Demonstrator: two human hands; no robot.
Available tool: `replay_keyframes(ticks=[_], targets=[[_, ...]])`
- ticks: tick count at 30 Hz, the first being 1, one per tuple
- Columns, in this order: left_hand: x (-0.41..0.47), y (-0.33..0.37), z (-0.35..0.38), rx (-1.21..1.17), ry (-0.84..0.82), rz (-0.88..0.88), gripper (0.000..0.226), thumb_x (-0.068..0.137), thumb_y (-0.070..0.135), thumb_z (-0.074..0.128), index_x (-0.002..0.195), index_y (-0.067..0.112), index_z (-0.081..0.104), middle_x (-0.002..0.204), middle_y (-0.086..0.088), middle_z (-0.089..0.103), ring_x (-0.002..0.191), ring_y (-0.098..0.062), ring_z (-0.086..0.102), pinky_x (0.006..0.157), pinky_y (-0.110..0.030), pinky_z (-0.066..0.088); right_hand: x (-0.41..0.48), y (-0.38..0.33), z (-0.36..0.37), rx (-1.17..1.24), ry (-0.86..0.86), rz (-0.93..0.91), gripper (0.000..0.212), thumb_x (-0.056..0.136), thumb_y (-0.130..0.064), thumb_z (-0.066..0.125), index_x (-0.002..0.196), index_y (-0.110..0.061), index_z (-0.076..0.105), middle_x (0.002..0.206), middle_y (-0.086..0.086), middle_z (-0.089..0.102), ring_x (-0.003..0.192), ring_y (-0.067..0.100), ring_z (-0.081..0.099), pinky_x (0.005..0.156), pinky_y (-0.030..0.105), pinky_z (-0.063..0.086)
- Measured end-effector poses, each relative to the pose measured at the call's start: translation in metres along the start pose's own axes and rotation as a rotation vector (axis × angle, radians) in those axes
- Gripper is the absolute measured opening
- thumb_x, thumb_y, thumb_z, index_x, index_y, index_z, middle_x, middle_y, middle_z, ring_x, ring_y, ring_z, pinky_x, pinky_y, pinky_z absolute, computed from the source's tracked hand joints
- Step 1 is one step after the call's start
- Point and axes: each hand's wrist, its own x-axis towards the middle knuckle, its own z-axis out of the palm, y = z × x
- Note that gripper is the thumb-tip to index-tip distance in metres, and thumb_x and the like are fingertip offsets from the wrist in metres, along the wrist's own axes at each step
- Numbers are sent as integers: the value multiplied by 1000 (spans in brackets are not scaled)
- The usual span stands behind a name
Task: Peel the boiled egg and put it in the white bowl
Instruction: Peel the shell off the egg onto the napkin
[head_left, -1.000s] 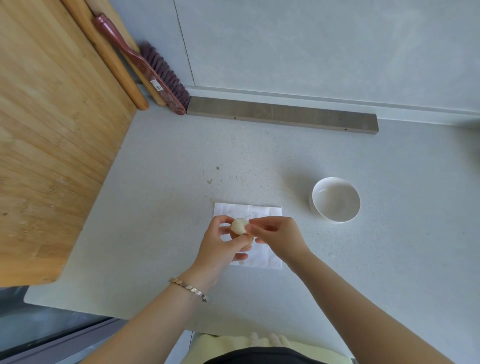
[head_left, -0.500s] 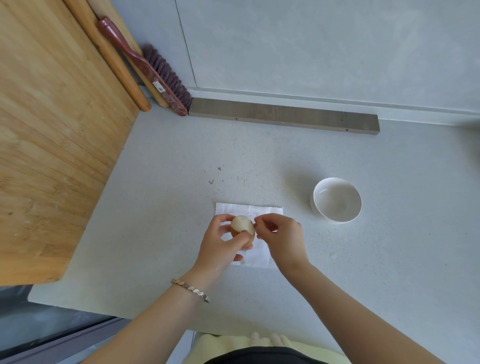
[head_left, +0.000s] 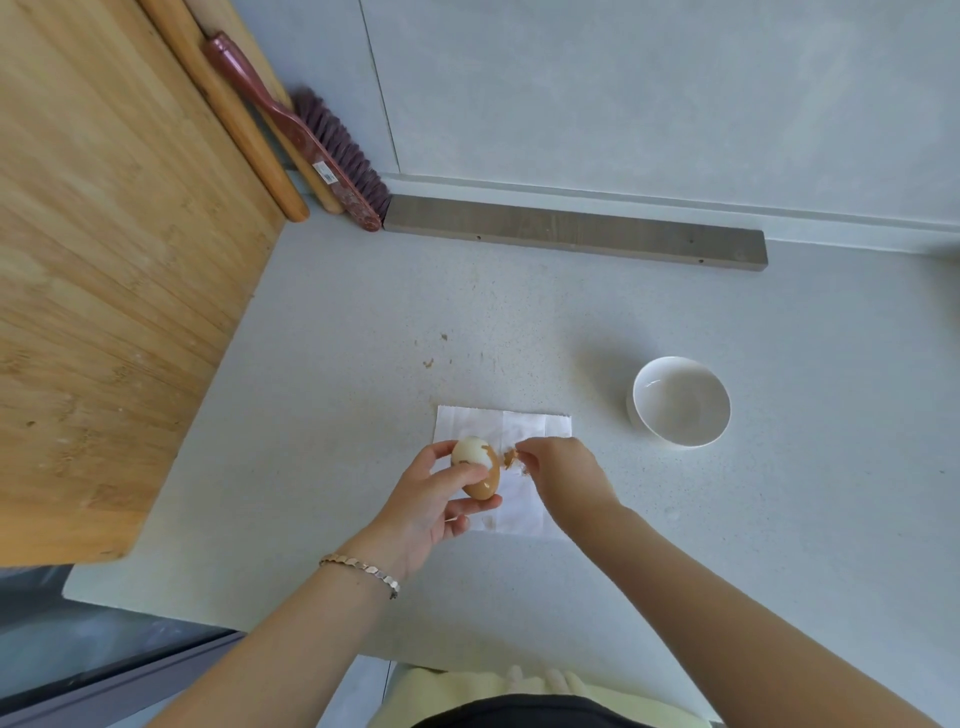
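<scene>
White bowl (head_left: 680, 401) standing upright on the grey counter (head_left: 779, 493), right of the hands and well apart from them; its interior holds nothing, with only a pale sheen near the bottom. Boiled egg (head_left: 477, 467) gripped in the left hand (head_left: 431, 512), thumb and fingertips closed round its middle, held above the near-left part of a white paper napkin (head_left: 524, 467) spread flat on the counter. The egg's upper end shows bare white; brown shell covers its lower half. Right hand (head_left: 563, 470) just beside the egg, thumb and forefinger pinched on a brown shell fragment (head_left: 511, 458) held over the napkin; whether the fragment touches the paper cannot be told from this angle. A few brown specks lie on the napkin below it. A bracelet (head_left: 363, 566) circles the left wrist.

Against the frame half a second earlier, the right hand has drawn away from the egg with the fragment, and more white is exposed; the bowl has not moved.
</scene>
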Motion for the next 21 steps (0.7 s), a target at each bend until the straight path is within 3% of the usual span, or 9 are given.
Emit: replay_keyframes(ticks=[4, 10, 16, 21], targets=[[3, -2, 1, -19, 62, 10, 37, 84, 10, 62, 115, 23, 49, 102, -9, 65, 86, -29, 71, 43, -18, 37, 1, 0, -6, -131, 46, 1, 17, 88, -27, 54, 91, -14, 65, 93, 2, 65, 84, 22, 61, 63, 26, 40], [5, -1, 3, -23, 86, 38, 38, 84, 7, 62, 116, 22, 49, 104, -7, 64, 83, -28, 71, 46, -19, 41, -3, 6, -8, 123, -120, -19, 22, 88, -20, 52, 105, -15, 64, 114, 5, 64, 100, 19, 60, 88, 29, 47], [6, -2, 8, -16, 41, 47, 41, 83, 4, 63, 120, 16, 50, 111, -11, 63, 87, -32, 72, 51, -23, 49, -8, 1, -15, 575, 43, 122, 19, 88, -22, 52, 95, -12, 67, 79, -1, 68, 73, 11, 63, 75, 28, 52], [5, -4, 15, 3, -24, 97, 42, 81, 6, 66, 120, 15, 53, 113, -15, 67, 87, -30, 73, 57, -25, 54, -15, -5, -15, 778, 2, 117, 30, 79, -29, 66, 105, -13, 66, 87, -1, 71, 78, 8, 67, 78, 22, 56]])
